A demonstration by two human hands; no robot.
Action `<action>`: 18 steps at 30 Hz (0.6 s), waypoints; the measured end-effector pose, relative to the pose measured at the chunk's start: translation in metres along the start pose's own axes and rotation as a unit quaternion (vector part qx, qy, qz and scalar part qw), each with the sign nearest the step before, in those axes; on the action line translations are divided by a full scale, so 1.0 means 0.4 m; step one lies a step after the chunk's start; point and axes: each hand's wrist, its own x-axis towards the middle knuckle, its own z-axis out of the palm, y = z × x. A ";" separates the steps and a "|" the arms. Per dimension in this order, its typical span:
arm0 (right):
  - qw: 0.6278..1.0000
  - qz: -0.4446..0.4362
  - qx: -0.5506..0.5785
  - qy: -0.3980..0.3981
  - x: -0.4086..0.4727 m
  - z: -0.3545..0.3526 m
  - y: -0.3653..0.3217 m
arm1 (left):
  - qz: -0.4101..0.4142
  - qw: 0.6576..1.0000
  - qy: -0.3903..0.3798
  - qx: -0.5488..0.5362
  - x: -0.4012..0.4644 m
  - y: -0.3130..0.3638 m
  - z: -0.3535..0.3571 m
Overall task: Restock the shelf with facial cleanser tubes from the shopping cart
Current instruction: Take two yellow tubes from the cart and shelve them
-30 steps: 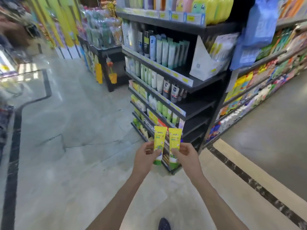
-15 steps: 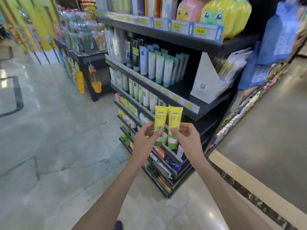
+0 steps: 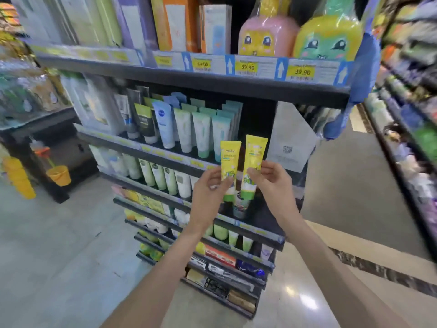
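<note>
Two yellow facial cleanser tubes with green caps stand upright in front of the black shelf unit (image 3: 194, 84). My left hand (image 3: 210, 185) pinches the left tube (image 3: 229, 162) near its lower half. My right hand (image 3: 272, 181) pinches the right tube (image 3: 254, 157) the same way. Both tubes hang level with the second shelf (image 3: 165, 155), just right of a row of pale green tubes (image 3: 203, 133). To the right of that row the shelf shows a dark gap beside a white display box (image 3: 290, 143). The shopping cart is out of view.
Lower shelves hold more tubes and small boxes. The top shelf carries boxed goods and two cartoon-faced bottles (image 3: 267, 36). A low black stand with a yellow cup (image 3: 59, 176) is at left. An aisle shelf (image 3: 411, 138) runs along the right, with bare floor on both sides.
I have come closer to the shelf unit and both hands have lifted the two tubes from the lower shelves up to the second shelf's level. The grip on each tube is unchanged.
</note>
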 end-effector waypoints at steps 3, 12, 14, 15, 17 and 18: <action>0.999 -0.004 -0.009 0.043 0.047 0.044 -0.022 | 0.006 1.000 -0.024 -0.019 0.059 0.002 -0.032; 0.986 -0.030 -0.133 0.098 0.197 0.112 -0.015 | 0.001 0.997 -0.077 -0.032 0.131 -0.020 -0.091; 0.983 -0.021 -0.158 0.092 0.214 0.117 0.009 | -0.003 0.996 -0.083 -0.039 0.138 -0.026 -0.101; 0.981 -0.017 -0.169 0.090 0.219 0.120 0.018 | -0.003 0.995 -0.086 -0.040 0.141 -0.028 -0.106; 0.978 -0.012 -0.188 0.091 0.225 0.126 0.032 | -0.005 0.995 -0.091 -0.044 0.146 -0.033 -0.113; 0.976 -0.010 -0.194 0.094 0.227 0.128 0.035 | -0.007 0.995 -0.091 -0.045 0.150 -0.036 -0.116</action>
